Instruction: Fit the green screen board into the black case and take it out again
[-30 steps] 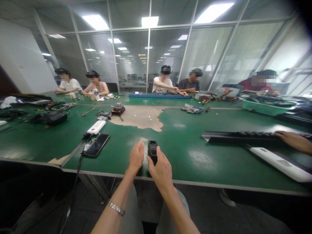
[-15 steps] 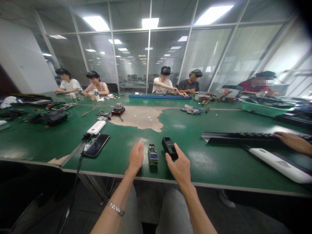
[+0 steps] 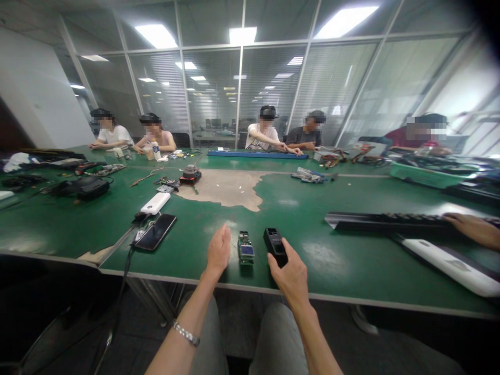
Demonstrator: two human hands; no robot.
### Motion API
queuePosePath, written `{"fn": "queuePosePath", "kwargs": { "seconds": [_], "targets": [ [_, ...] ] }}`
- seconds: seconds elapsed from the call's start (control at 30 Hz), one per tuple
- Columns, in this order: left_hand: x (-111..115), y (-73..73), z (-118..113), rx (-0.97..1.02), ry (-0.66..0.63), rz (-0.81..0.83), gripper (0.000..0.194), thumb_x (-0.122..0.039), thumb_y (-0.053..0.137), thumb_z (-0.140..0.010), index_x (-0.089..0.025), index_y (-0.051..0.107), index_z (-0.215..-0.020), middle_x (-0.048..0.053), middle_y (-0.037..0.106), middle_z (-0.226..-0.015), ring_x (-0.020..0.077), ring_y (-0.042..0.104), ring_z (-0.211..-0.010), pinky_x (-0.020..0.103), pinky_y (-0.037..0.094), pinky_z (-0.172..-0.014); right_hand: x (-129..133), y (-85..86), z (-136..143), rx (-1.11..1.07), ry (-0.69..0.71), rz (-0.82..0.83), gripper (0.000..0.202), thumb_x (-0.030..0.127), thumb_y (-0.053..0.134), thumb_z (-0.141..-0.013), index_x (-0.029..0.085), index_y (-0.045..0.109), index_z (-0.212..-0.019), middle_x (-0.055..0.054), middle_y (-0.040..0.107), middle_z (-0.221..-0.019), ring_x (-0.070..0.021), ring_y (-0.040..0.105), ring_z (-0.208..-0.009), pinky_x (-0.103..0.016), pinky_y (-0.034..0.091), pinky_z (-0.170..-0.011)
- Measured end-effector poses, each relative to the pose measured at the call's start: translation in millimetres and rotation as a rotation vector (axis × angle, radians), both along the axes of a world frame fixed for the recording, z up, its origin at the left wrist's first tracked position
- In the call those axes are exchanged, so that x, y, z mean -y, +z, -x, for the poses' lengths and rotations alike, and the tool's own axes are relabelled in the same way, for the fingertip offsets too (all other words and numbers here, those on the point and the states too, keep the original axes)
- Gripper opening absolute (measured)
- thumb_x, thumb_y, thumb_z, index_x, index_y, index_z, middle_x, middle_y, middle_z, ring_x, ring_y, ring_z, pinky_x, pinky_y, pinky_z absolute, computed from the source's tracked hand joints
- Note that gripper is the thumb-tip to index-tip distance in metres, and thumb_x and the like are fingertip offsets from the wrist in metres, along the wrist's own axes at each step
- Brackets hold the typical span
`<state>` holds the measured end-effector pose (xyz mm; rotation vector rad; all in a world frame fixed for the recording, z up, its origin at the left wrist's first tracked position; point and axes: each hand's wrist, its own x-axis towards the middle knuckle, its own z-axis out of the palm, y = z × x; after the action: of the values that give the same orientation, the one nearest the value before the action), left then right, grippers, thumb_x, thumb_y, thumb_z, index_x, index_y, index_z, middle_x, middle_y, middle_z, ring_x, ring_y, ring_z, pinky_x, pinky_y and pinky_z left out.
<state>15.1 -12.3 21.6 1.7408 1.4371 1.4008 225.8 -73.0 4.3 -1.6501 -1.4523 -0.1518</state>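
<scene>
A small circuit board with a blue screen (image 3: 247,251) lies on the green table between my hands. To its left rests my left hand (image 3: 219,249), fingers stretched out together, holding nothing and apart from the board. On the other side, my right hand (image 3: 289,268) grips a black plastic housing (image 3: 274,245) between thumb and fingers. Cut-outs show in the housing's upper face, and my fingers hide part of its right side. Whether it touches the tabletop, I cannot tell.
A phone (image 3: 156,232) and a white power bank (image 3: 155,203) with cables lie to the left. At right are a long black rail (image 3: 363,223), a co-worker's hand (image 3: 474,229) on it, and a white elongated device (image 3: 449,263). Several people sit across the table (image 3: 320,198).
My right hand has brought the black housing slightly nearer to me and to the right, tilting it flatter. My left hand and the circuit board have barely moved.
</scene>
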Motion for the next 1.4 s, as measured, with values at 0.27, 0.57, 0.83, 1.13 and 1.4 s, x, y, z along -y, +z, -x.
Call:
{"fn": "queuePosePath", "kwargs": {
  "seconds": [0.27, 0.57, 0.83, 1.13, 1.4],
  "targets": [
    [0.1, 1.1, 0.3, 0.006, 0.017, 0.006, 0.055, -0.052, 0.032, -0.099, -0.015, 0.057, -0.130, 0.012, 0.056, -0.137, 0.0217, 0.049, -0.131, 0.037, 0.032, -0.114, 0.4, -0.3, 0.2, -0.010, -0.012, -0.032, 0.067, 0.047, 0.054, -0.084, 0.009, 0.044, -0.139, -0.018, 0.055, -0.134, -0.0291, 0.052, -0.122, -0.046, 0.043, -0.103],
    [-1.5, -1.4, 2.0, -0.028, 0.059, -0.036, 0.050, -0.046, 0.036, -0.098, -0.013, 0.058, -0.128, 0.014, 0.057, -0.136, 0.0229, 0.049, -0.130, 0.039, 0.034, -0.114, 2.2, 1.0, 2.8, 0.032, -0.029, 0.055, 0.064, 0.047, 0.050, -0.086, 0.008, 0.048, -0.138, -0.018, 0.061, -0.126, -0.0290, 0.058, -0.112, -0.044, 0.046, -0.096],
    [-1.6, -1.3, 1.9, 0.005, 0.074, -0.036, 0.048, -0.043, 0.034, -0.098, -0.014, 0.059, -0.127, 0.012, 0.059, -0.134, 0.0211, 0.050, -0.129, 0.038, 0.033, -0.114, 11.5, 22.5, 10.6, -0.148, -0.106, 0.052, 0.069, 0.058, 0.052, -0.084, 0.010, 0.055, -0.133, -0.019, 0.065, -0.121, -0.0306, 0.063, -0.108, -0.045, 0.048, -0.094],
    [1.7, 2.9, 2.8, 0.018, 0.080, -0.015, 0.051, -0.045, 0.032, -0.099, -0.014, 0.057, -0.129, 0.013, 0.057, -0.136, 0.0222, 0.048, -0.131, 0.038, 0.034, -0.113, 12.6, 57.8, 69.5, -0.064, 0.058, 0.041, 0.064, 0.049, 0.053, -0.087, 0.005, 0.053, -0.133, -0.021, 0.062, -0.125, -0.0308, 0.061, -0.113, -0.043, 0.047, -0.096],
    [3.5, 6.5, 3.5, 0.030, 0.071, 0.006, 0.052, -0.047, 0.032, -0.099, -0.014, 0.056, -0.130, 0.014, 0.055, -0.137, 0.0222, 0.048, -0.131, 0.038, 0.034, -0.113, 7.7, 53.1, 94.3, 0.077, 0.089, 0.083, 0.061, 0.042, 0.050, -0.090, 0.002, 0.047, -0.136, -0.023, 0.062, -0.123, -0.0310, 0.061, -0.111, -0.042, 0.048, -0.092]
  ]
}}
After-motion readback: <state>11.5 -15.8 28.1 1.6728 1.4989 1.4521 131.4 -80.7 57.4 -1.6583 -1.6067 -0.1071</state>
